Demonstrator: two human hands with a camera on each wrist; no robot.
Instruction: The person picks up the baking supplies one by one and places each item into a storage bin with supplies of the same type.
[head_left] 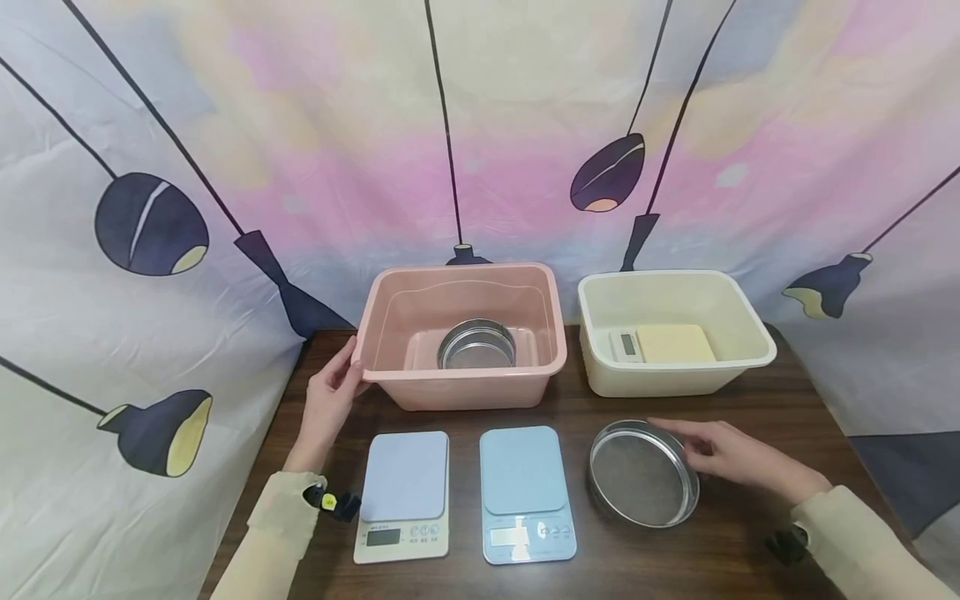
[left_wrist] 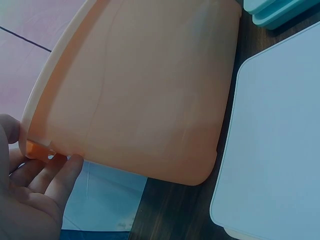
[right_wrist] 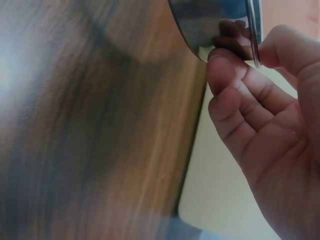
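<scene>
My left hand [head_left: 332,389] grips the near left corner of a pink plastic basin [head_left: 465,390]. In the left wrist view its fingers [left_wrist: 65,177] curl under the rim. Inside the basin lies a round metal sieve [head_left: 477,360]. On the right, my right hand [head_left: 738,454] pinches the rim of a second round sieve [head_left: 643,475], which has a fine mesh bottom. The right wrist view has the fingertips [right_wrist: 222,75] against the sieve's shiny outer wall, with the thumb at its rim.
A cream basin [head_left: 637,381] at the back right holds a kitchen scale [head_left: 626,346] and a pale yellow block [head_left: 675,343]. Nearer on the dark wooden table [head_left: 465,500] lie a white kitchen scale [head_left: 405,483] and a light blue one [head_left: 523,475]. A patterned cloth [head_left: 337,125] hangs behind.
</scene>
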